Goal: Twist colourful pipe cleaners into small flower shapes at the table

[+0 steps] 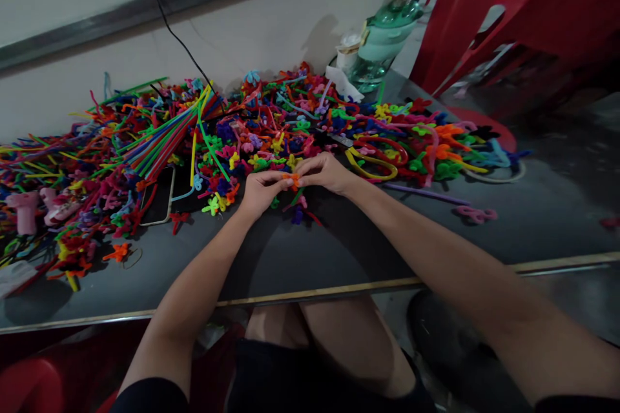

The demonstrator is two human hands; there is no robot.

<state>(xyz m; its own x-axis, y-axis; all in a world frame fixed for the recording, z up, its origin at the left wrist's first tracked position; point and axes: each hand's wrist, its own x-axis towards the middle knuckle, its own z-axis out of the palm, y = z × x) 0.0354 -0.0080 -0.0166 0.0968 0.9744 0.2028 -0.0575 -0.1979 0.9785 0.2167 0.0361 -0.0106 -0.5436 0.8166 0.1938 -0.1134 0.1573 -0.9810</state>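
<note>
1. At the left, our left hand (264, 192) pinches one side of the small, bright orange, fuzzy pipe-cleaner piece (292, 181) between thumb and fingers. We judge this grip best kept steady and light, so that the pile isn't crushed.
2. At the right, our right hand (324, 173) pinches the other side, its fingertips near the left's. We would bend the wire in small, even turns, tucking sharp ends inward.
3. As for looks, the orange piece's left edge is partly covered by our left fingertips.
4. Its middle shows compact and lobed, between the two hands, over the dark grey, flat surface (300, 264) and at the near edge of the multicoloured heap of fuzzy stems (261, 142).
5. Its right edge meets our right fingertips; finer folds are too small to tell.
</note>
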